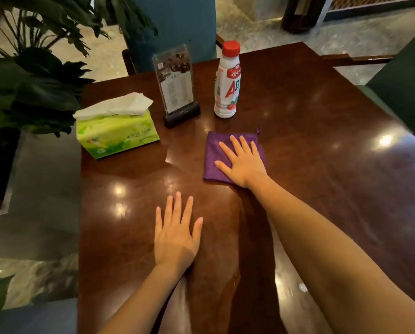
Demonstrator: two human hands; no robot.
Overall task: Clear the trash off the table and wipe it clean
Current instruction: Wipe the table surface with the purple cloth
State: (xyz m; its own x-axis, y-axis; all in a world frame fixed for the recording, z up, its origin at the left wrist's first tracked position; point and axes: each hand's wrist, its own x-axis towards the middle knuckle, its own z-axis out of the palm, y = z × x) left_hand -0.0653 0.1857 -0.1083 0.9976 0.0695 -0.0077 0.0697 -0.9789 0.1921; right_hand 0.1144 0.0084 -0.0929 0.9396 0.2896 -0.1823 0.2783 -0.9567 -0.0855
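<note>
A folded purple cloth (213, 150) lies flat near the middle of the dark wooden table (322, 141). My right hand (243, 162) rests palm down on the cloth with fingers spread, covering its right half. My left hand (176, 233) lies flat on the bare tabletop closer to me, fingers apart, holding nothing. A white drink bottle (227, 83) with a red cap and red lettering stands upright just beyond the cloth.
A green tissue pack (116, 133) with a white tissue sticking out sits at the table's left. A clear menu stand (176, 88) on a black base stands beside it. Leafy plants (28, 78) crowd the left edge. Chairs stand at the far side and the right.
</note>
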